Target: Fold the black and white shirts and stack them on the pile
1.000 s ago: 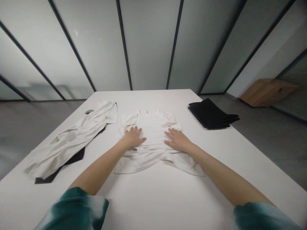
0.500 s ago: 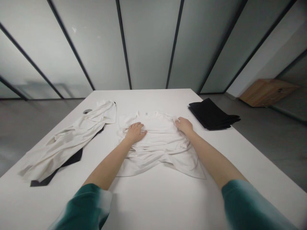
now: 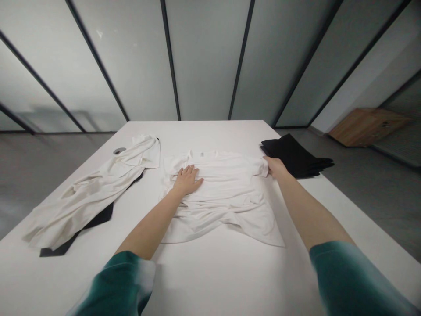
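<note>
The left hand (image 3: 187, 181) lies flat and open on the chest of a white T-shirt (image 3: 223, 197), its fingers spread over the soft, lightly creased cotton. The right hand (image 3: 276, 167) is at the far end of the shirt's outstretched sleeve, its fingers closed together over the thin cloth edge, apparently holding it. Both forearms are bare, and each comes out of a green-and-white dyed sleeve (image 3: 345, 276) with a blurred, cloudy pattern. The T-shirt lies spread on a smooth white table (image 3: 210, 276), its small round collar facing away from the person and its wavy, rumpled hem towards them. Shallow folds run across the body of the shirt. Just past the right hand, a neat, flat stack of black cloth (image 3: 292, 156) sits at the table's edge, its corners slightly fanned. On the left side, well apart from the T-shirt, a long, twisted white garment (image 3: 98, 188) lies in thick, soft folds on top of a dark cloth (image 3: 101, 217), whose black corner shows beneath it. Near that heap, a small round metal-rimmed hole (image 3: 119, 150) is set in the tabletop. Beyond the table are a grey floor (image 3: 371, 206), frosted glass panels with thin dark frames (image 3: 204, 57), and a wooden box (image 3: 365, 127).
</note>
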The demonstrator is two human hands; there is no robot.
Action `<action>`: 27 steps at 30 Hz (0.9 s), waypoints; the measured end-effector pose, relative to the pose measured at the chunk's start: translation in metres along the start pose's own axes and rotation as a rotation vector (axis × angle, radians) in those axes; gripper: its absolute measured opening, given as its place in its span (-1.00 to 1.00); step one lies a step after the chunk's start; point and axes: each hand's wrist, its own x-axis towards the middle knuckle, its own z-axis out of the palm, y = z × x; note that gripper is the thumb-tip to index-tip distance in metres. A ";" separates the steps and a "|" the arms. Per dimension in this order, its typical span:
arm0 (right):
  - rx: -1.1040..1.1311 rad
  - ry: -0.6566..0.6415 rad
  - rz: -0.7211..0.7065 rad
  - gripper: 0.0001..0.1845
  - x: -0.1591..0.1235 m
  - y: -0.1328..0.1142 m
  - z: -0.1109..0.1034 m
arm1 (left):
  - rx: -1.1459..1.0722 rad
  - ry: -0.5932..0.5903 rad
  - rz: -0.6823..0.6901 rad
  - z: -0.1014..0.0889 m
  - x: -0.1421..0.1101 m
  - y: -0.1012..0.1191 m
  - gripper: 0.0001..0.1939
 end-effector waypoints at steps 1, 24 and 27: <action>-0.034 0.008 0.040 -0.81 0.000 -0.002 0.001 | 0.000 -0.003 0.000 0.000 0.000 0.000 -0.41; -0.179 -0.548 -0.392 -0.70 -0.078 -0.112 0.097 | -0.007 -0.025 -0.004 -0.004 -0.001 0.003 -0.37; -0.204 -0.390 -0.379 -0.64 -0.074 -0.099 0.096 | -0.006 -0.027 0.004 -0.003 0.000 0.003 -0.37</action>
